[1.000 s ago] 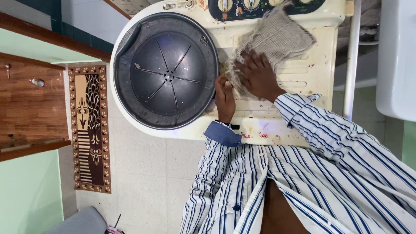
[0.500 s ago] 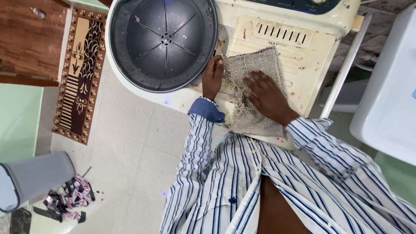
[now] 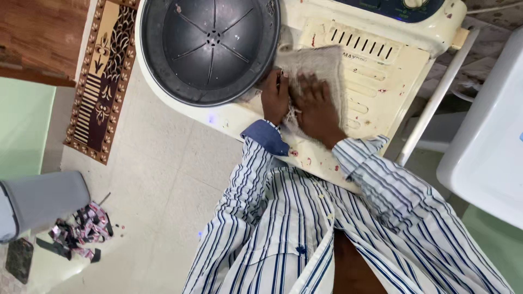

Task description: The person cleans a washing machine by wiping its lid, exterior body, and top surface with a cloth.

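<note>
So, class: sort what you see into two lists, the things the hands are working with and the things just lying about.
In use:
- left hand
- right hand
- beige cloth, pressed flat under both hands
- washing machine top

Lying about:
- open grey tub
- patterned rug
- grey bin
- heap of patterned scraps on the floor

Two hands [image 3: 297, 100], one cloth [image 3: 318, 68], one washing machine [image 3: 376, 81], one tub [image 3: 210, 49], one rug [image 3: 103, 76], one bin [image 3: 41, 201]
</note>
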